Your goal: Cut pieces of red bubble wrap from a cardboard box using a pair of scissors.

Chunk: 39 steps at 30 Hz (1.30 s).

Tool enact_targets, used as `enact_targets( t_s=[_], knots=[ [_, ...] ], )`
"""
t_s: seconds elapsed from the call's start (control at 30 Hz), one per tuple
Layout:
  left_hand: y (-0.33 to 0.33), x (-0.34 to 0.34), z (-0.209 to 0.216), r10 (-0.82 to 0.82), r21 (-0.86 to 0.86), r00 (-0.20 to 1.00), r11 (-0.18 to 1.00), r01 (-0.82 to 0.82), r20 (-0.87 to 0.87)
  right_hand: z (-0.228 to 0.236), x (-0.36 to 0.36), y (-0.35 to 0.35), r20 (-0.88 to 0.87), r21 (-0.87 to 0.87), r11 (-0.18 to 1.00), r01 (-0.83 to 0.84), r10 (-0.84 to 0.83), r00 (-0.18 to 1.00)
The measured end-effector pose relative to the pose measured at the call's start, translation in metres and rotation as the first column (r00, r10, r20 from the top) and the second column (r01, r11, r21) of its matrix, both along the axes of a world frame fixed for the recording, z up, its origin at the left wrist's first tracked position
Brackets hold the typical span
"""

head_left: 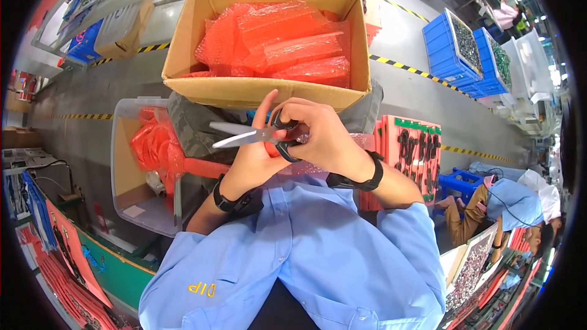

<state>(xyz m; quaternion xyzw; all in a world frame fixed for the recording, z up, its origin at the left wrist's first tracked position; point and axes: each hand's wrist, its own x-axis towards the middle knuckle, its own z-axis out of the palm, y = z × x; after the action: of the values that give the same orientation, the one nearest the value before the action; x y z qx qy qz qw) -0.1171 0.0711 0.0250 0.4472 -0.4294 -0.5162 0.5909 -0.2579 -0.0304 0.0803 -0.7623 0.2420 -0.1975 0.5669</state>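
Note:
A pair of scissors (235, 129) with black handles is in my right hand (323, 131), whose fingers are curled around the handle loops. The blades are slightly apart and point left. My left hand (247, 162) is right beside the scissors, partly behind the blades, with one finger stretched up and the thumb near the handles. Its other fingers are partly hidden. Beyond both hands stands an open cardboard box (244, 90) with red bubble wrap bags (269, 36) inside.
To the left, a clear plastic bin (137, 220) holds crumpled red bubble wrap (150, 140). On the right are stacked red foam trays (411, 153) with black cables. Blue crates (449, 55) stand farther right. Another person (516, 205) sits at the lower right.

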Motion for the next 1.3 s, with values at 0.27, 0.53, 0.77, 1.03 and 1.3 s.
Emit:
enact_targets(
  t_s=[0.27,0.53,0.77,1.03,1.3],
  knots=[
    [-0.010,0.055,-0.011,-0.682,-0.026,0.725,0.729,0.684,-0.094,0.048,-0.011,-0.035,0.129,0.434,0.900,-0.039,-0.020,0.991],
    [0.009,0.067,0.000,-0.597,-0.010,0.640,0.735,0.678,-0.484,0.081,-0.034,-0.085,0.542,0.227,0.973,0.031,-0.153,0.826],
    [0.006,0.059,-0.010,-0.512,0.154,0.826,0.820,0.552,-0.237,0.052,-0.042,-0.102,0.392,0.312,0.942,0.123,-0.246,0.887],
    [0.002,0.031,-0.027,-0.272,0.055,0.961,0.960,0.275,-0.052,0.022,-0.052,-0.124,0.262,0.259,0.956,0.135,-0.204,0.943],
    [-0.003,0.041,-0.044,-0.334,0.198,0.873,0.886,0.419,-0.355,0.034,-0.066,-0.127,0.160,0.134,0.961,0.240,-0.260,0.952]
  ],
)
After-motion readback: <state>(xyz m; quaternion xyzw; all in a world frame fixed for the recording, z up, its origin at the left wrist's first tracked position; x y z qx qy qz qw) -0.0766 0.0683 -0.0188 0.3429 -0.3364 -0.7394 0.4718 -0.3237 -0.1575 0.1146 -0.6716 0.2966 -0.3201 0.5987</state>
